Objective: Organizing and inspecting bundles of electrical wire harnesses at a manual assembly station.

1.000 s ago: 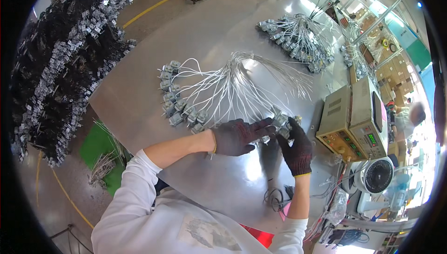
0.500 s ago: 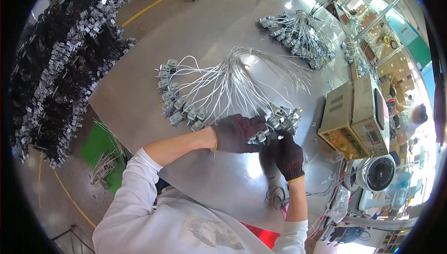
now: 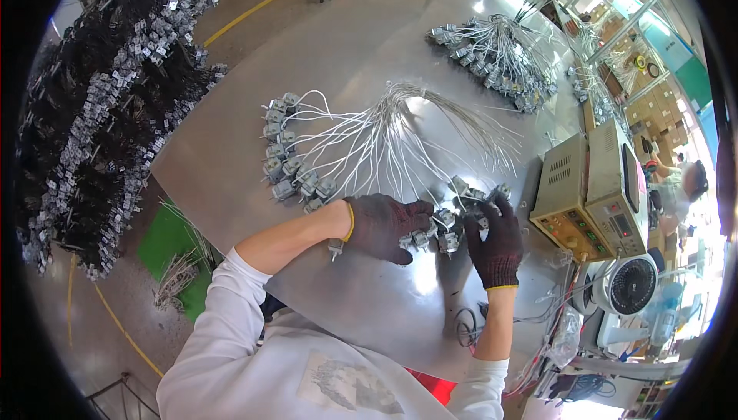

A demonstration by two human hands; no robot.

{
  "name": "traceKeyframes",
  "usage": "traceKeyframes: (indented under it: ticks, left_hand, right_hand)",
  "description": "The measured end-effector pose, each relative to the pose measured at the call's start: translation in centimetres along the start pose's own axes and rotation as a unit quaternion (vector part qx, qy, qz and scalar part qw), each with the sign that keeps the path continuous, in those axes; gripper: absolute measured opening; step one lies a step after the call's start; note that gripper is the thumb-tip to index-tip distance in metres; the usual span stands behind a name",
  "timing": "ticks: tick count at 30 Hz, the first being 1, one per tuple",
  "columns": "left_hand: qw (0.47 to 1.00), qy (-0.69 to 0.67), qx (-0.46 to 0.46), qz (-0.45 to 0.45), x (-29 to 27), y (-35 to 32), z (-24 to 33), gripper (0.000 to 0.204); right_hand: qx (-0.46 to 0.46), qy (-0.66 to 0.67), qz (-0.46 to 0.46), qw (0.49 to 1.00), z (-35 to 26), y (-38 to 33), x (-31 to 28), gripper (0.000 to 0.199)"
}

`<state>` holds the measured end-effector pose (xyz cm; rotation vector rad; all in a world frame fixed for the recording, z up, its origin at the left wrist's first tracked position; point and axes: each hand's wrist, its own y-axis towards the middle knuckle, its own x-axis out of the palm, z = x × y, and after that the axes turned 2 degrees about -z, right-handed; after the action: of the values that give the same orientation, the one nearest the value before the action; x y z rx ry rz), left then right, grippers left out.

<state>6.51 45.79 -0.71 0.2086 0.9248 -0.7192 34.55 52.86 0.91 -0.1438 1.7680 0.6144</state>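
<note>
A bundle of thin white cables point(image 3: 392, 120) lies fanned out on the metal table, each with a grey plug at its near end. Plugs point(image 3: 284, 166) curve along the bundle's left side. My left hand point(image 3: 380, 226), in a dark knitted glove, has its thumb and fingers curled around grey plugs point(image 3: 421, 238) at the front. My right hand point(image 3: 494, 247), gloved alike, bends its fingers over plugs at the right end of the row; its fingertips partly cover them. One more plug point(image 3: 336, 248) shows beneath my left wrist.
A second bundle of plugs point(image 3: 500, 66) lies at the far right of the table. A beige metal test instrument point(image 3: 592, 197) and a round fan point(image 3: 632, 285) stand at the right. Black cables with plugs point(image 3: 92, 143) hang at the left. A looped cable point(image 3: 466, 328) lies nearby.
My right hand has moved slightly right and up, uncovering several plugs between my hands. My left hand's thumb and fingers have spread around the plugs. The view has shifted slightly.
</note>
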Motion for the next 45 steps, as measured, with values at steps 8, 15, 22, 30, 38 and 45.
traceKeyframes:
  ticks: [8, 15, 22, 30, 38, 45]
  left_hand:
    - [1.0, 0.011, -0.001, 0.003, -0.4, -0.5, -0.4, 0.077]
    - [0.98, 0.161, -0.101, -0.062, -3.0, -0.2, 3.1, 0.058]
    - [0.949, 0.264, -0.057, 0.164, 4.9, 2.5, 4.6, 0.076]
    - [0.875, 0.392, -0.123, 0.256, 10.5, 6.2, 2.5, 0.068]
    - [0.94, 0.157, 0.007, 0.303, 6.6, 3.7, 2.9, 0.048]
    - [0.494, 0.754, -0.129, 0.413, 9.3, 5.9, 1.9, 0.035]
  right_hand:
    - [-0.022, -0.062, -0.128, 0.99, -2.7, -1.3, 1.2, 0.03]
    - [-0.028, -0.025, -0.08, 0.996, -2.1, -1.8, 1.8, 0.028]
    - [-0.075, 0.119, -0.213, 0.967, -2.4, -3.0, 0.7, 0.023]
    - [-0.027, 0.088, -0.141, 0.986, -0.6, -2.6, 2.4, 0.027]
    - [0.057, -0.063, -0.131, 0.988, -4.7, 1.5, 1.6, 0.075]
    - [-0.043, -0.163, -0.095, 0.981, -4.8, 1.9, 2.0, 0.07]
